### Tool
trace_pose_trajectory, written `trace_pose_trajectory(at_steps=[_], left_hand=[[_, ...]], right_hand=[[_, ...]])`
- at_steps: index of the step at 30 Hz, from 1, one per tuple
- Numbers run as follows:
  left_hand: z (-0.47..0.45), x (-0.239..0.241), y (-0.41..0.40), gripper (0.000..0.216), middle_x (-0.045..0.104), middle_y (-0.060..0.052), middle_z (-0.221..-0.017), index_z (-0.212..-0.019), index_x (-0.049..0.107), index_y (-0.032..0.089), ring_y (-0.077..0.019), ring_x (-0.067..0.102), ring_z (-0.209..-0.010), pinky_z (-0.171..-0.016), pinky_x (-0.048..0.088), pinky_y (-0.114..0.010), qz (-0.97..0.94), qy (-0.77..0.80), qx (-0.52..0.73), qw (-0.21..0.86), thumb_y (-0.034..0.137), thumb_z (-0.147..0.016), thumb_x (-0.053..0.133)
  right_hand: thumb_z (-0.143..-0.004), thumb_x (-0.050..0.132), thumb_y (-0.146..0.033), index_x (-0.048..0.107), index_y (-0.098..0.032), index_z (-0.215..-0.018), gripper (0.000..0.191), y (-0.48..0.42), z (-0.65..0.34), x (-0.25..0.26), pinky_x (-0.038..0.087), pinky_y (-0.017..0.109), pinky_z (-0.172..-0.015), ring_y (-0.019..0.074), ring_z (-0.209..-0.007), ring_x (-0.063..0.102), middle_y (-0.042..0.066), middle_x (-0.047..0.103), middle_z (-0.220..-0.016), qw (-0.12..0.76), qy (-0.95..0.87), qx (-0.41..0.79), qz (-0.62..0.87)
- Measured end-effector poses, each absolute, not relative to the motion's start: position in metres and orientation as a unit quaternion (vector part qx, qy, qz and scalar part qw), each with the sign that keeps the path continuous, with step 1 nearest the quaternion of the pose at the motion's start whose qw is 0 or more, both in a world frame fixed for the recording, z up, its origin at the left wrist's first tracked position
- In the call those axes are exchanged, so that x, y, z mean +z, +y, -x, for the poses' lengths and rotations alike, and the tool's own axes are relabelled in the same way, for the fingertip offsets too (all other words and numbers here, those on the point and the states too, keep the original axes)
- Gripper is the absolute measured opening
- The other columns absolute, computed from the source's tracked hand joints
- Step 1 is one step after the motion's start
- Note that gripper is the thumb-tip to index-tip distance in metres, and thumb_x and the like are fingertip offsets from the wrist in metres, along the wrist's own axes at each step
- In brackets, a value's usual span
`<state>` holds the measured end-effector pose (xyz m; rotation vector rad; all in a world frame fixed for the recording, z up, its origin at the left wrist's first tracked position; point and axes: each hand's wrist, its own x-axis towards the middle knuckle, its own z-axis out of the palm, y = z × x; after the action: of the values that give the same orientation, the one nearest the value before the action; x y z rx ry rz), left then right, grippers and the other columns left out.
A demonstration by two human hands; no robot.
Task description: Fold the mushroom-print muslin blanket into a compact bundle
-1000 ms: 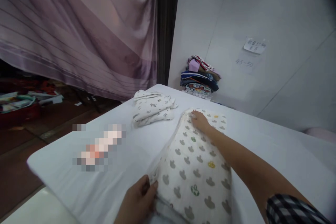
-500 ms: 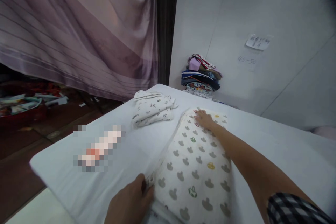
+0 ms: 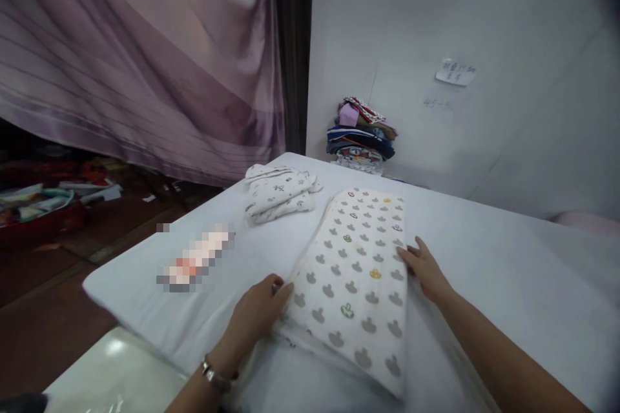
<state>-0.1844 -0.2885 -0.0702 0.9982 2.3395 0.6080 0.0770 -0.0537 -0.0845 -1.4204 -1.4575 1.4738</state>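
A white folded cloth (image 3: 356, 264), printed with grey mushroom shapes and a few green, yellow and red ones, lies lengthwise on the white-covered table. At its near left edge, my left hand (image 3: 261, 306) is closed with the thumb against the fabric; a metal bracelet circles that wrist. My right hand (image 3: 429, 271) rests at the right edge, its fingers apart and one touching the cloth's margin. Beyond my left hand lies another folded white cloth (image 3: 278, 193) with a small dark print. Part of my left fingers is hidden behind the thumb and cloth.
The table's white cover (image 3: 489, 271) runs out to the right. A pixelated item (image 3: 196, 258) lies on its left side. Folded clothes (image 3: 361, 132) are stacked by the wall. A purple curtain (image 3: 194, 64) hangs at the left, with a red container (image 3: 43, 219) below it.
My right hand has left the far end of the mushroom-print cloth and come back to its right edge. My left hand has shifted slightly forward along the left edge. The view has moved a little.
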Motion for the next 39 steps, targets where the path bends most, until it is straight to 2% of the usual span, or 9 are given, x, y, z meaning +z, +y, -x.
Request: trace_pose_trajectory(at_steps=[5, 10, 15, 17, 23, 27, 30, 33, 39], left_hand=[[0.182, -0.065, -0.284, 0.03, 0.061, -0.001, -0.072, -0.075, 0.054, 0.019, -0.0188, 0.056, -0.07, -0.061, 0.035, -0.028, -0.378, 0.867, 0.209, 0.248, 0.046, -0.079, 0.041], [0.178, -0.058, -0.284, 0.028, 0.057, -0.001, -0.067, -0.074, 0.052, 0.017, -0.0167, 0.052, -0.066, -0.059, 0.036, -0.026, -0.348, 0.856, 0.277, 0.264, 0.045, -0.074, 0.045], [0.125, -0.057, -0.286, 0.029, 0.048, 0.005, -0.056, -0.078, 0.049, 0.017, -0.0097, 0.046, -0.05, -0.051, 0.037, -0.022, -0.293, 0.697, 0.404, 0.515, 0.043, -0.067, 0.057], [0.078, -0.063, -0.284, 0.03, 0.054, 0.002, -0.061, -0.087, 0.051, 0.017, -0.0111, 0.053, -0.053, -0.055, 0.044, -0.025, -0.283, 0.583, 0.409, 0.642, 0.038, -0.067, 0.059], [-0.058, -0.098, -0.263, 0.031, 0.064, -0.008, -0.07, -0.082, 0.059, 0.014, -0.0186, 0.061, -0.053, -0.054, 0.049, -0.033, -0.344, 0.41, 0.239, 0.81, 0.037, -0.061, 0.066], [-0.054, -0.1, -0.253, 0.031, 0.06, -0.004, -0.056, -0.068, 0.059, 0.017, -0.0146, 0.055, -0.043, -0.052, 0.048, -0.032, -0.407, 0.412, 0.171, 0.797, 0.047, -0.067, 0.063], [-0.008, -0.083, -0.232, 0.036, 0.061, -0.005, -0.055, -0.064, 0.057, 0.016, -0.0139, 0.054, -0.044, -0.049, 0.045, -0.028, -0.461, 0.486, 0.155, 0.726, 0.051, -0.067, 0.063], [0.044, -0.061, -0.189, 0.036, 0.067, -0.008, -0.077, -0.076, 0.059, 0.014, -0.0131, 0.057, -0.052, -0.05, 0.045, -0.024, -0.488, 0.626, 0.274, 0.543, 0.05, -0.074, 0.056], [0.114, -0.059, -0.092, 0.047, 0.062, -0.015, -0.108, -0.099, 0.056, 0.011, -0.0204, 0.06, -0.092, -0.068, 0.044, -0.026, -0.416, 0.777, 0.34, 0.328, 0.053, -0.082, 0.045]], right_hand=[[-0.072, 0.065, -0.052, -0.004, -0.024, -0.146, 0.104, -0.096, -0.088, -0.076, 0.054, 0.031, -0.058, 0.023, -0.082, 0.065, 0.013, 0.058, -0.119, 0.252, -0.558, 0.598, 0.517], [-0.071, 0.069, -0.039, -0.003, -0.03, -0.145, 0.103, -0.119, -0.098, -0.073, 0.054, 0.033, -0.06, 0.0221, -0.082, 0.065, 0.008, 0.064, -0.108, 0.22, -0.555, 0.653, 0.466], [-0.07, 0.069, -0.028, 0.007, -0.023, -0.145, 0.098, -0.091, -0.146, -0.054, 0.053, 0.033, -0.069, 0.0211, -0.081, 0.065, 0.01, 0.065, -0.104, 0.297, -0.529, 0.627, 0.489], [-0.069, 0.07, -0.029, 0.011, -0.023, -0.145, 0.097, -0.073, -0.186, -0.045, 0.053, 0.036, -0.068, 0.0227, -0.078, 0.066, 0.009, 0.067, -0.098, 0.309, -0.521, 0.616, 0.503], [-0.066, 0.067, -0.033, 0.045, -0.012, -0.131, 0.072, -0.043, -0.311, -0.065, 0.053, 0.035, -0.072, 0.0243, -0.077, 0.066, 0.011, 0.069, -0.092, 0.262, -0.582, 0.445, 0.628], [-0.072, 0.054, -0.038, 0.055, -0.014, -0.122, 0.056, -0.061, -0.331, -0.091, 0.048, 0.043, -0.087, 0.0286, -0.095, 0.061, 0.013, 0.063, -0.112, 0.226, -0.679, 0.235, 0.658], [-0.081, 0.044, -0.047, 0.051, -0.021, -0.127, 0.054, -0.097, -0.305, -0.102, 0.035, 0.046, -0.103, 0.0281, -0.125, 0.041, 0.008, 0.043, -0.138, 0.239, -0.79, 0.126, 0.55], [-0.086, 0.041, -0.045, 0.036, -0.025, -0.139, 0.057, -0.133, -0.268, -0.115, 0.021, 0.053, -0.109, 0.0276, -0.135, 0.023, 0.003, 0.03, -0.145, 0.198, -0.885, 0.071, 0.416], [-0.088, 0.044, -0.045, 0.012, -0.035, -0.144, 0.066, -0.157, -0.243, -0.137, 0.024, 0.06, -0.105, 0.03, -0.133, 0.025, 0.002, 0.022, -0.147, 0.12, -0.93, 0.038, 0.346]])
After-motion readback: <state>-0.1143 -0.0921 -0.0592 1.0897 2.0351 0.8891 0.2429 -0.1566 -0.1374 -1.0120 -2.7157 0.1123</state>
